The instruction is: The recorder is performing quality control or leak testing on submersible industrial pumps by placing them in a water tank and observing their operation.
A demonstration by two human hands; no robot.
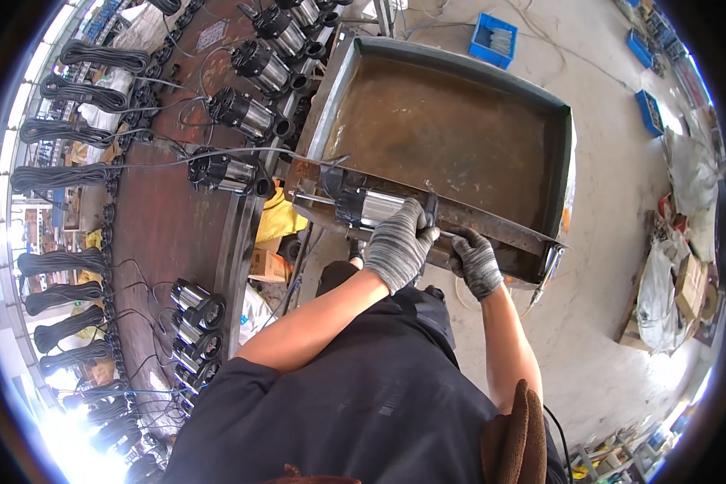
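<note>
A submersible pump [379, 208] with a silver cylinder and black ends lies on its side on the near ledge of a metal tank [452, 208]. Its grey cable runs off to the left. My left hand [399, 246], in a grey knit glove, is closed against the pump's silver body near its right end. Just right of that end, my right hand [477, 262], gloved alike, has its fingers curled. A thin rod-like piece shows between the two hands, but the fingers hide most of it. Brownish water [444, 121] fills the tank behind the pump.
On the left, a rust-red bench [165, 218] carries several similar pumps [246, 113] and coiled black cables [64, 177]. A blue crate [493, 40] stands on the floor beyond the tank. A yellow bag [277, 216] and a cardboard box [268, 264] sit beneath the bench edge.
</note>
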